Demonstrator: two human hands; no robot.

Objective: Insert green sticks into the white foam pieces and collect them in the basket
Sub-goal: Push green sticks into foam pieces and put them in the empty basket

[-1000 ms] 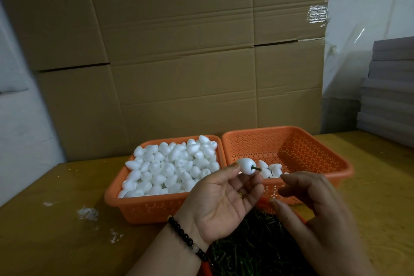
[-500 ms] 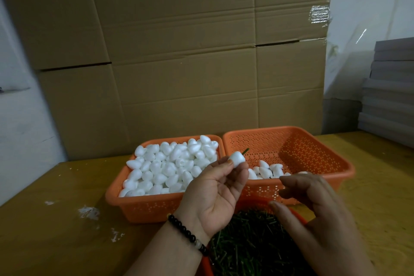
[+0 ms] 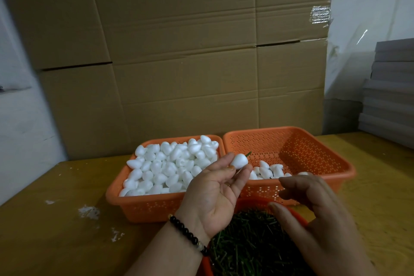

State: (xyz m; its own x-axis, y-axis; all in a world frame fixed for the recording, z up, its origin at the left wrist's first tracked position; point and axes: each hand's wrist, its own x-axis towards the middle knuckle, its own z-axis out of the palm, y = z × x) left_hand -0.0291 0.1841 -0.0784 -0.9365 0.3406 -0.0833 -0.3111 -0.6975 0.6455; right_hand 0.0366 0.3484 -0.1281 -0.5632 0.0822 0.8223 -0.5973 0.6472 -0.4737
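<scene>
Your left hand (image 3: pixel 216 188) pinches the white egg-shaped foam piece (image 3: pixel 239 161), its green stick (image 3: pixel 248 154) pointing up-right toward the nearly empty orange perforated basket (image 3: pixel 322 159) just beyond. Right hand (image 3: pixel 313 206) is relaxed, holding nothing.

Single head-worn wide-angle view, looking forward and down across a wooden table (image 3: pixel 56 231). Close range: hands fill the 5–6 o'clock foreground, two orange baskets (image 3: pixel 324 177) sit mid-frame, cardboard wall (image 3: pixel 179 51) fills 12 o'clock. No second view shares the scene.
</scene>
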